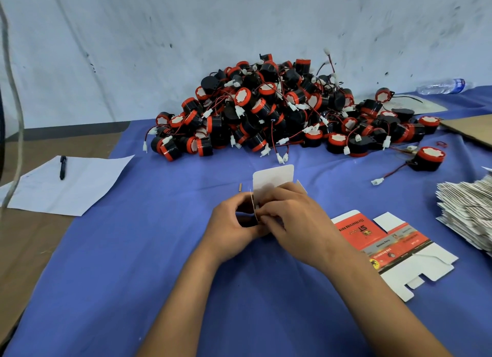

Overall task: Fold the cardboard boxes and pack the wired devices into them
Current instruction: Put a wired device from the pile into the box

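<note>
I see a small box held near the middle of the cloth, its white top flap standing upright above the fingers. My left hand curls round the box's left side; my right hand grips it from the right, fingertips pinching at a flap on the near face. What is inside the box I cannot tell, as both hands cover its body.

Just right of the hands lies a flat box blank, printed orange and grey, white tabs spread, unfolded. At the right edge of the cloth a stack of blanks is cut off by the frame. Along the far edge sits a heap of devices, black and red drums with red wires and white plugs; one loose device lies apart to the right.

Off the cloth's left edge, a paper sheet carries a pen. A bottle lies at the far right corner, beside brown cardboard. A scuffed pale wall stands behind.
</note>
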Demonstrator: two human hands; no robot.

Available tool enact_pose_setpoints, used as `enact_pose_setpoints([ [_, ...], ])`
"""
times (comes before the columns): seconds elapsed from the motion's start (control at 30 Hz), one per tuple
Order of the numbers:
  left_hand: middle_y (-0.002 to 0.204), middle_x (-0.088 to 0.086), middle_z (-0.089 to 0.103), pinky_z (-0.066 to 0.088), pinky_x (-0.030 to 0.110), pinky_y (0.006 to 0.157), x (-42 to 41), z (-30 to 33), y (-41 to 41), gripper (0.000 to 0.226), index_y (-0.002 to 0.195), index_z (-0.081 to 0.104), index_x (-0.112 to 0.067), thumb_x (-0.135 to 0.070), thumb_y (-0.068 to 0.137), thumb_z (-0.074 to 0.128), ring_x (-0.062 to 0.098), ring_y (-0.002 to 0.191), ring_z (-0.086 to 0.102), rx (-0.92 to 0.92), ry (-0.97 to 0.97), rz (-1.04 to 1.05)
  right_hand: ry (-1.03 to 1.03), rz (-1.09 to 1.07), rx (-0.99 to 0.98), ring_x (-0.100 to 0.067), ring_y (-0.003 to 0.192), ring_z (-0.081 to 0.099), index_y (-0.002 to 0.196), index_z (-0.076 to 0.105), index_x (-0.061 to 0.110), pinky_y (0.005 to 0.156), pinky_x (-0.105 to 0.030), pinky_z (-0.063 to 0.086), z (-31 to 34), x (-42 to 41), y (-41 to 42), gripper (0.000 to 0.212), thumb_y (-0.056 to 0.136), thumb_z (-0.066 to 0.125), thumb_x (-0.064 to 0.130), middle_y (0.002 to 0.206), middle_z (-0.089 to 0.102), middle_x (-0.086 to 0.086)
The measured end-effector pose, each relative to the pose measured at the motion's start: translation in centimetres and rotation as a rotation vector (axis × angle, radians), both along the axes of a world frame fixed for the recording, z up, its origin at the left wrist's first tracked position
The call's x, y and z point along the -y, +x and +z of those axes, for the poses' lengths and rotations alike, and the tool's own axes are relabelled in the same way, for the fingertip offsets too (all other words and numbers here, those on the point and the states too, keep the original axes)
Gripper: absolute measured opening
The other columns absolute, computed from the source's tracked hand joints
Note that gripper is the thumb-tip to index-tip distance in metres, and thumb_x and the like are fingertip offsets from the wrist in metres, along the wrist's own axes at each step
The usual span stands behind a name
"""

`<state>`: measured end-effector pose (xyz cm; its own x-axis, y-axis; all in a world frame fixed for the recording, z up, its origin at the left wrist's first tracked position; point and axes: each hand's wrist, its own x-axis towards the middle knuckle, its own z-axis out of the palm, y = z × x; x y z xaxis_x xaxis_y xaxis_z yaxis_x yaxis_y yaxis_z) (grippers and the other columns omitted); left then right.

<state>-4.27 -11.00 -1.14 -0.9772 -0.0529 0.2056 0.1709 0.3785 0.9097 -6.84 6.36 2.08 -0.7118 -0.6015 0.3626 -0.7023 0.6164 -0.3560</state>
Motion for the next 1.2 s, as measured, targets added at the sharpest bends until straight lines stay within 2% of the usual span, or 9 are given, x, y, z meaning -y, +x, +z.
enact_pose_setpoints([
  [0.27,0.107,-0.01,0.074,0.058,0.037,0.095,-0.5,-0.1,0.1,0.058,0.124,0.067,-0.031,-0.017,0.073,0.09,0.011,0.098,0.071,0.002,0.018,0.019,-0.061,-0.112,0.019,-0.016,0.088,0.055,0.093,0.072,0.02,0.074,-0.034,0.047,-0.4,0.7,-0.4,0.026,0.101,0.048,0.015,0.101,0.065,0.008],
  [0.37,0.118,-0.012,0.066,0.06,0.032,0.086,-1.2,-0.4,0.2,0.081,0.142,0.045,-0.049,-0.031,0.072,0.082,0.008,0.099,0.07,-0.038,-0.033,0.088,-0.048,-0.197,0.023,-0.019,0.094,0.056,0.102,0.072,0.015,0.077,-0.033,0.051,-1.0,1.3,-0.4,0.022,0.097,0.053,0.006,0.117,0.05,0.002],
  [0.47,0.134,-0.014,0.053,0.057,0.033,0.085,-2.0,-0.5,0.5,0.091,0.148,0.027,-0.053,-0.026,0.078,0.08,0.004,0.109,0.063,-0.12,-0.183,0.152,0.03,-0.22,-0.025,-0.016,0.105,0.044,0.097,0.068,0.018,0.077,-0.023,0.045,-1.3,1.8,0.1,0.024,0.088,0.053,0.002,0.116,0.043,0.005],
  [0.6,0.14,-0.006,0.039,0.055,0.039,0.074,-3.1,0.0,1.1,0.06,0.134,0.04,-0.034,-0.024,0.081,0.066,0.013,0.111,0.054,-0.294,-0.45,0.257,0.118,-0.246,-0.072,-0.02,0.12,0.038,0.113,0.063,0.022,0.086,-0.024,0.045,-0.8,2.1,0.8,0.027,0.09,0.052,0.013,0.122,0.049,0.003],
  [0.73,0.15,0.008,0.037,0.054,0.036,0.075,-4.6,0.5,1.7,0.039,0.124,0.049,-0.018,-0.011,0.089,0.066,0.027,0.125,0.05,-0.126,-0.771,0.433,0.236,-0.185,-0.129,-0.022,0.117,0.041,0.128,0.051,0.018,0.089,-0.028,0.037,-0.3,2.4,1.3,0.039,0.09,0.047,0.009,0.123,0.054,0.002],
  [0.87,0.155,0.006,0.033,0.037,0.029,0.073,-5.9,1.2,1.9,0.034,0.127,0.047,-0.021,-0.022,0.096,0.06,0.024,0.13,0.042,-0.026,-0.872,0.476,0.363,-0.206,-0.138,-0.027,0.109,0.045,0.123,0.051,0.015,0.079,-0.032,0.029,1.0,2.0,1.3,0.035,0.089,0.045,0.009,0.122,0.052,-0.004],
  [0.97,0.151,0.003,0.039,0.038,0.029,0.074,-6.1,1.8,1.9,0.023,0.118,0.052,-0.023,-0.02,0.096,0.058,0.023,0.13,0.042,-0.007,-0.9,0.474,0.445,-0.224,-0.119,-0.027,0.107,0.047,0.114,0.055,0.016,0.078,-0.033,0.025,1.6,2.1,1.1,0.027,0.09,0.042,0.009,0.117,0.055,-0.006],
  [1.1,0.152,0.003,0.042,0.042,0.03,0.076,-6.3,2.0,1.9,0.017,0.113,0.055,-0.022,-0.015,0.097,0.058,0.022,0.132,0.041,0.015,-0.912,0.483,0.36,-0.232,-0.024,-0.022,0.115,0.048,0.112,0.058,0.017,0.081,-0.029,0.041,1.3,2.2,1.1,0.025,0.093,0.046,0.008,0.118,0.055,-0.002],
  [1.2,0.154,0.01,0.043,0.052,0.038,0.081,-6.7,1.9,2.1,0.023,0.12,0.059,-0.01,-0.007,0.097,0.058,0.028,0.13,0.047,-0.012,-0.746,0.515,0.324,-0.256,0.03,-0.021,0.12,0.044,0.109,0.06,0.017,0.093,-0.033,0.052,1.1,2.1,1.2,0.023,0.091,0.049,0.007,0.115,0.054,0.0],
])
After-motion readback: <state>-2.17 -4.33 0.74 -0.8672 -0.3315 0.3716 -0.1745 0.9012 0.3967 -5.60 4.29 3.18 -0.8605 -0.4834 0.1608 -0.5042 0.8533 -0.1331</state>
